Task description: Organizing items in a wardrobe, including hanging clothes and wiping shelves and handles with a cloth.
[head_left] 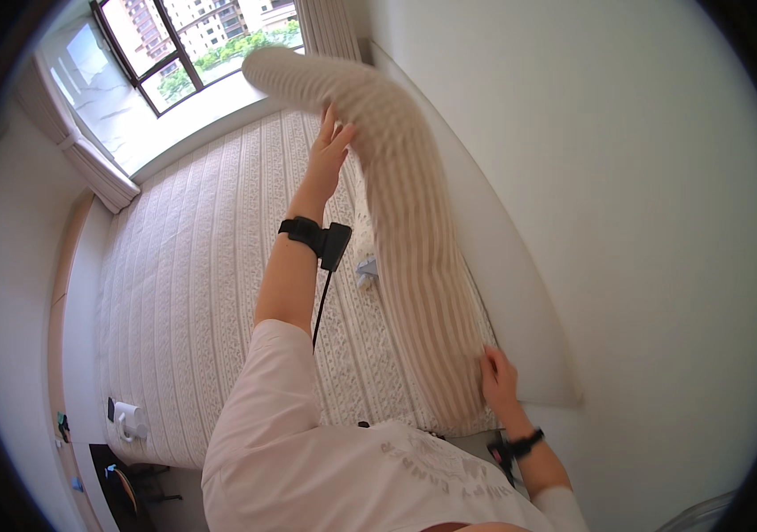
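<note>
A long beige-and-white striped body pillow [414, 239] stretches from the near right of the bed up toward the window, its far end bending to the left. My left hand [329, 146] reaches far forward and holds the pillow's left side near that bend, with part of the fingers behind the fabric. Close to my body, my right hand [498, 381] is closed on the right edge of the pillow's near end. Both wrists wear black straps with small devices. Below the pillow is the bed [219, 266] with a cream patterned quilted cover.
A small bluish-grey item [367, 269] lies on the bed beside the pillow. At the near left corner sits a white cup-like object [130, 422]. A pale headboard [520, 328] and wall border the right; the window [183, 58] and tied curtain [90, 164] are ahead.
</note>
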Motion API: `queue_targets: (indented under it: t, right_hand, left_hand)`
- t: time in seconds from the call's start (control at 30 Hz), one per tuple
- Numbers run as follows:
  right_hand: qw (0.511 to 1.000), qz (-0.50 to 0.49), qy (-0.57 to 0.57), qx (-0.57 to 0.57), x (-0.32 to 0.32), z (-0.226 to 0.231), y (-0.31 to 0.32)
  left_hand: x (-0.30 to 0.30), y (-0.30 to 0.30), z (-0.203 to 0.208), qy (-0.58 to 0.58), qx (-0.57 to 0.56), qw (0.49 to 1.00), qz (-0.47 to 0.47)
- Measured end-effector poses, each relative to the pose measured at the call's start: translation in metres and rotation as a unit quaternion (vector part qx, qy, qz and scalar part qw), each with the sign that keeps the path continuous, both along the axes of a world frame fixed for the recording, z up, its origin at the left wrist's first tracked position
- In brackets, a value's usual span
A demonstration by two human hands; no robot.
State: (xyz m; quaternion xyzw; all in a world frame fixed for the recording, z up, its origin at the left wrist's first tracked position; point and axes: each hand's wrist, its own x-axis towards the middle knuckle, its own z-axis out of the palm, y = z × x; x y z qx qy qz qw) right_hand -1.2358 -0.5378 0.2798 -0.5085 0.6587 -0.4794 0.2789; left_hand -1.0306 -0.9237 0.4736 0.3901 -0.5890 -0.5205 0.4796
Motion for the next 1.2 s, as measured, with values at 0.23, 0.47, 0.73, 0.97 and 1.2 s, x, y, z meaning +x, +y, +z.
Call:
queue_targets:
  t: [0.23, 0.47, 0.73, 0.97, 1.2]
  right_hand:
    - [0.991, -0.096, 0.047, -0.081, 0.013, 0.015, -0.317]
    - [0.969, 0.200, 0.122, 0.073, 0.071, -0.050, -0.352]
    - [0.879, 0.378, 0.272, 0.098, 0.170, -0.154, -0.280]
    - [0.791, 0.417, 0.443, -0.070, 0.200, -0.189, -0.316]
    - [0.762, 0.323, 0.558, -0.057, 0.192, -0.209, -0.358]
  left_hand:
    - [0.068, 0.100, -0.093, -0.408, -0.041, 0.907, -0.090]
    - [0.280, 0.412, -0.147, -0.523, 0.286, 0.777, 0.204]
    - [0.281, 0.736, -0.163, -0.453, 0.594, 0.562, 0.354]
    - [0.204, 0.777, -0.169, -0.368, 0.670, 0.535, 0.359]
    - [0.164, 0.727, -0.138, -0.477, 0.559, 0.605, 0.307]
